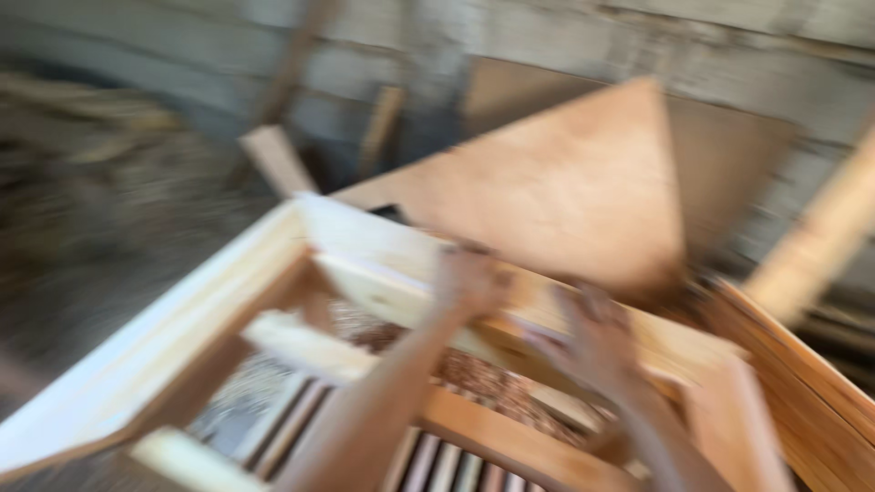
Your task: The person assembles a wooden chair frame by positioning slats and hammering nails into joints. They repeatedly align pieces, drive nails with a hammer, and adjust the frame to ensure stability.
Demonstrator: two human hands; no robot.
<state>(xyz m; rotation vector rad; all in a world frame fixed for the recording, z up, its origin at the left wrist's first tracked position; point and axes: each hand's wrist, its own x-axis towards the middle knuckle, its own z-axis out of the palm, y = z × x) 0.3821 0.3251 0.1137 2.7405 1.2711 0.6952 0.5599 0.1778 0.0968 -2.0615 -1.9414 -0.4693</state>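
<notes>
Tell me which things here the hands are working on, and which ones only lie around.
In hand:
- wooden frame, with the left hand and right hand on its top rail; the blur hides the grip

Lying about:
- plywood sheet behind the frame
- wood offcuts by the wall
- curved boards on the right

The pale wooden frame is big and boxy — light wood, with flat rails on top and thin slats down inside. It sits tilted, its far corner pointing up. The picture is blurry. Both hands rest on its far top rail — near the middle.
</notes>
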